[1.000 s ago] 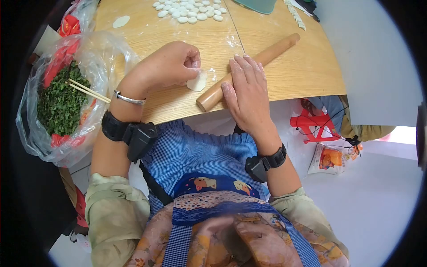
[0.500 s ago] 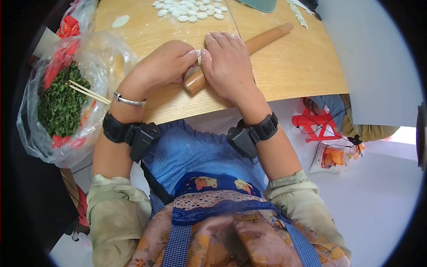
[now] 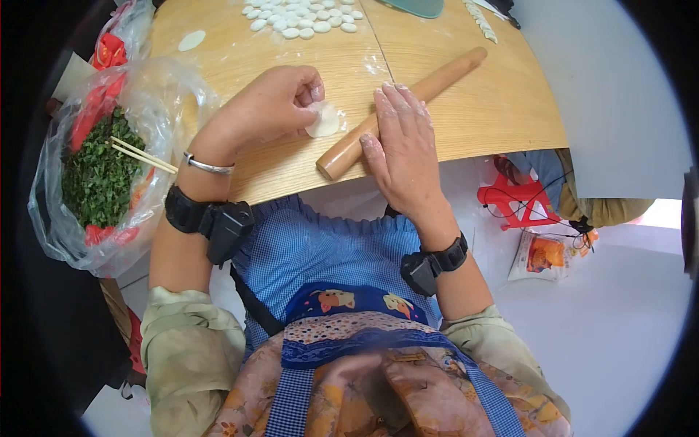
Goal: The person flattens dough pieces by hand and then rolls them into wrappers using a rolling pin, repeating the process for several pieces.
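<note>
— What is the left hand doing?

— Its fingertips are pinched together on the edge of a small dough round. The round lies flat on the wooden table, in the gap between the two hands.

— And the right hand?

— It is spread flat, palm down, with the fingers stretched out and floury. It presses on a wooden rolling pin rather than gripping it. The pin runs slantwise under the palm. Its near end pokes out just beside the thumb and its far end reaches well past the fingertips.

— Does the pin touch the dough?

— It lies just beside the round, but I cannot tell whether they touch.

— What else is around?

— Beyond the left hand's knuckles, well apart from it, sits a cluster of small dough pieces. A single flattened disc lies further out to the left. Outside the left wrist there is a clear plastic bag of chopped greens, with chopsticks resting on them.
</note>
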The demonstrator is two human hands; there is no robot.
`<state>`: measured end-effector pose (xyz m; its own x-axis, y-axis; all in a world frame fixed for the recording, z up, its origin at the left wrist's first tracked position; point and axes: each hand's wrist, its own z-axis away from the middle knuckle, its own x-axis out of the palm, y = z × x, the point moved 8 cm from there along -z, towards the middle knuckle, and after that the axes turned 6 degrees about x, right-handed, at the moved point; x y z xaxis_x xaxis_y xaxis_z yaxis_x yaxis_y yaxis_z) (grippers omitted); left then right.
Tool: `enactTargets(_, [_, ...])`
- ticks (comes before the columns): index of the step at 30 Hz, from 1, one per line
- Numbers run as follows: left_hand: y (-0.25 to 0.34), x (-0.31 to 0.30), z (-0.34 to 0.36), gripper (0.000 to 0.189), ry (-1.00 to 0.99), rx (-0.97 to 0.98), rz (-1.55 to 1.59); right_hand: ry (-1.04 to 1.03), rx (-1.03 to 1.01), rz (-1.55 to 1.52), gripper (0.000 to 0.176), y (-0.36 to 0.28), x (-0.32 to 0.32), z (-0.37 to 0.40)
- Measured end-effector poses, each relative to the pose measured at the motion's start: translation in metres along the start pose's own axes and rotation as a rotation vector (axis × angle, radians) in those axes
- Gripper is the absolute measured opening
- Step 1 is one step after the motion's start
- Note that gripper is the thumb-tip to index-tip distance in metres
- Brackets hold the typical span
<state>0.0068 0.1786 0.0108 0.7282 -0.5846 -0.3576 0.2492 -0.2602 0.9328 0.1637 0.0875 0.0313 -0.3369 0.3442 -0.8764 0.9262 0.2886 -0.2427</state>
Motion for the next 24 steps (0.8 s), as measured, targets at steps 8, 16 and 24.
enactTargets(8, [0.004,-0.001,0.002,0.019,0.031,-0.082,-0.073,0.052,-0.047,0.047,0.054,-0.011,0.007,-0.021])
enactTargets(16, [-0.003,-0.005,-0.005,0.030,0.054,-0.056,-0.073,0.036,-0.074,0.004,0.046,-0.025,0.028,-0.069])
enactTargets(24, [0.004,-0.001,-0.002,0.016,0.052,0.040,-0.239,0.016,-0.025,0.004,0.052,-0.008,0.010,-0.026])
